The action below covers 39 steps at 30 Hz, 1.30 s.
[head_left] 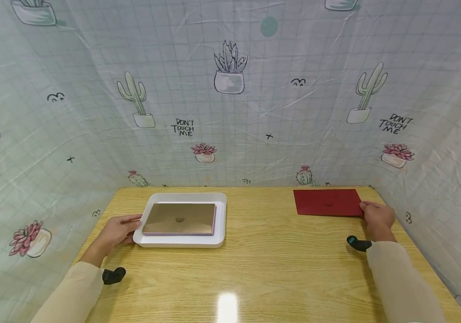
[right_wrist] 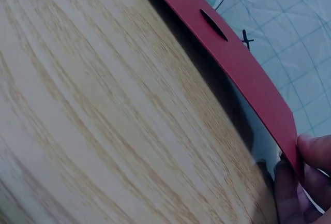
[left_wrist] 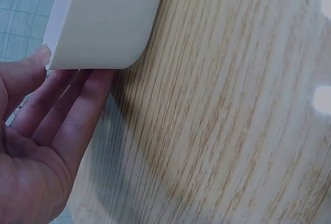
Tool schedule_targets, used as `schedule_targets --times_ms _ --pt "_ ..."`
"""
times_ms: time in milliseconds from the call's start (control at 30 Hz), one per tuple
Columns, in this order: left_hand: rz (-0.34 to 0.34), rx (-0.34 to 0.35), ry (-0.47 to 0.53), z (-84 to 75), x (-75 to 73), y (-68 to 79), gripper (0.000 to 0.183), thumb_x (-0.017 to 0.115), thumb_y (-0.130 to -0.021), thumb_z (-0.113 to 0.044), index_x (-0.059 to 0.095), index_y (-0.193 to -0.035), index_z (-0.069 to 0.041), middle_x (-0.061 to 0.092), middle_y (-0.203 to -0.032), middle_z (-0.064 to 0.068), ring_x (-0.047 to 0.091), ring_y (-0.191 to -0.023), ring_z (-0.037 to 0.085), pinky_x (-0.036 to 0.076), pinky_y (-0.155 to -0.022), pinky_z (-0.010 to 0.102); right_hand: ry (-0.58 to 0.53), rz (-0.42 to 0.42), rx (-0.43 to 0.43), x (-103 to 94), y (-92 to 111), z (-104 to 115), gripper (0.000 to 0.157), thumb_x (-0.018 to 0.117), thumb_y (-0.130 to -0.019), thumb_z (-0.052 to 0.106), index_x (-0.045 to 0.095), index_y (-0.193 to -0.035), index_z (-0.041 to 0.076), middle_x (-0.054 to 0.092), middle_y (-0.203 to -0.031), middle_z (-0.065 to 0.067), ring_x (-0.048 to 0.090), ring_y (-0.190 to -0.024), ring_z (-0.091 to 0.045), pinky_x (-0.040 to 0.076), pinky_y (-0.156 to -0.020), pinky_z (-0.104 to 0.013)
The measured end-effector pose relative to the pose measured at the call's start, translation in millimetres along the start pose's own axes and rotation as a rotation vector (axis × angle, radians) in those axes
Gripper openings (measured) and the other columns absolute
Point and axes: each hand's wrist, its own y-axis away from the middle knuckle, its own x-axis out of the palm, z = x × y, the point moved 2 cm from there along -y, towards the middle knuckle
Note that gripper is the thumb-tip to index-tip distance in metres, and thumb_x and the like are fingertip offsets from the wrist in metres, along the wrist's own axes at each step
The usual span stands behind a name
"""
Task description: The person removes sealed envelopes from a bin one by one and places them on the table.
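My left hand (head_left: 114, 232) grips the left side of a white tray (head_left: 182, 243); in the left wrist view, the thumb lies at the tray's rim and the fingers reach beneath its wall (left_wrist: 103, 22). Inside the tray lies a gold envelope (head_left: 198, 217) with a small half-round notch, and a purplish edge shows under it. At the far right of the table, my right hand (head_left: 378, 217) pinches the right end of a red envelope (head_left: 315, 202). The right wrist view shows the red envelope (right_wrist: 243, 74) tilted up off the wood, thumb on top and fingers below.
Both things are on a light wooden table (head_left: 262, 255), near its back edge. A cloth (head_left: 270, 94) printed with cacti hangs behind and along both sides. Black straps with small devices (head_left: 114, 276) stick out at both wrists.
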Motion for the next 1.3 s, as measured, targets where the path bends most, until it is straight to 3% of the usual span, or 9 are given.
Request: schedule_targets --times_ms 100,200,333,467,600,733,900,1133,1300 --pt "0.005 0.004 0.007 -1.6 -0.3 1.2 0.056 0.053 -0.111 -0.023 0.038 -0.160 0.000 0.042 -0.158 0.033 0.070 -0.114 0.019 0.064 -0.086 0.034 -0.013 -0.023 -0.005 0.5 2.2 0.6 0.042 0.064 -0.103 0.029 0.068 -0.139 0.008 0.069 -0.118 0.002 0.047 -0.144 -0.028 0.045 -0.118 -0.039" --pt "0.009 0.007 0.008 -2.7 -1.0 1.7 0.056 0.052 -0.111 -0.023 0.038 -0.160 0.000 0.041 -0.159 0.034 0.070 -0.113 0.019 0.064 -0.086 0.033 -0.046 -0.050 -0.006 0.5 2.5 -0.7 0.040 0.067 -0.101 0.027 0.070 -0.136 0.009 0.064 -0.079 0.023 0.063 -0.116 -0.017 0.057 -0.094 -0.024" --pt "0.002 0.002 -0.006 -4.1 -2.1 1.6 0.055 0.052 -0.111 -0.023 0.038 -0.160 -0.001 0.042 -0.159 0.033 0.070 -0.112 0.018 0.064 -0.085 0.032 -0.100 -0.054 -0.007 -0.1 1.1 -4.3 0.031 0.069 -0.100 0.024 0.077 -0.127 0.012 0.055 -0.058 0.032 0.055 -0.079 0.004 0.049 -0.061 -0.010" --pt "0.001 0.003 -0.008 -5.0 -2.7 1.2 0.055 0.052 -0.111 -0.023 0.038 -0.160 0.000 0.040 -0.159 0.034 0.070 -0.114 0.018 0.064 -0.086 0.032 -0.112 -0.051 -0.010 0.1 2.2 -5.6 0.030 0.070 -0.099 0.024 0.078 -0.126 0.015 0.057 -0.060 0.033 0.061 -0.096 -0.005 0.049 -0.063 -0.011" --pt "0.010 0.001 -0.001 -4.3 -3.7 1.6 0.056 0.053 -0.111 -0.024 0.038 -0.160 -0.001 0.041 -0.159 0.033 0.071 -0.113 0.017 0.064 -0.087 0.033 -0.063 -0.060 -0.032 4.8 6.7 -2.9 0.039 0.071 -0.098 0.028 0.072 -0.135 0.013 0.053 -0.072 0.032 0.055 -0.131 -0.021 0.055 -0.090 -0.020" --pt "0.009 0.004 0.004 -2.6 -4.9 2.8 0.058 0.054 -0.110 -0.026 0.038 -0.160 -0.001 0.045 -0.158 0.031 0.071 -0.111 0.015 0.064 -0.086 0.032 -0.100 -0.021 -0.032 13.5 11.3 2.8 0.044 0.072 -0.098 0.028 0.069 -0.139 0.013 0.054 -0.084 0.027 0.059 -0.116 -0.015 0.050 -0.113 -0.033" --pt "-0.004 0.007 0.001 -1.2 -3.8 2.5 0.057 0.054 -0.110 -0.025 0.039 -0.160 -0.002 0.046 -0.157 0.031 0.070 -0.110 0.014 0.064 -0.085 0.031 -0.163 0.066 0.011 19.6 14.2 4.6 0.043 0.073 -0.098 0.028 0.069 -0.139 0.015 0.056 -0.091 0.023 0.057 -0.113 -0.010 0.045 -0.118 -0.034" --pt "0.001 0.001 0.009 -1.5 -0.2 2.2 0.056 0.053 -0.111 -0.024 0.039 -0.160 -0.001 0.044 -0.158 0.032 0.071 -0.110 0.015 0.064 -0.086 0.031 -0.176 0.105 0.016 14.9 6.5 1.0 0.038 0.074 -0.098 0.027 0.073 -0.134 0.019 0.058 -0.087 0.024 0.058 -0.091 0.003 0.051 -0.074 -0.009" --pt "0.008 0.004 0.019 0.5 -0.2 0.6 0.057 0.054 -0.110 -0.023 0.038 -0.160 0.000 0.047 -0.156 0.031 0.071 -0.109 0.013 0.064 -0.085 0.031 -0.180 0.092 0.029 13.3 3.9 -1.2 0.033 0.074 -0.098 0.028 0.075 -0.130 0.022 0.058 -0.083 0.024 0.056 -0.084 0.005 0.050 -0.071 -0.009"
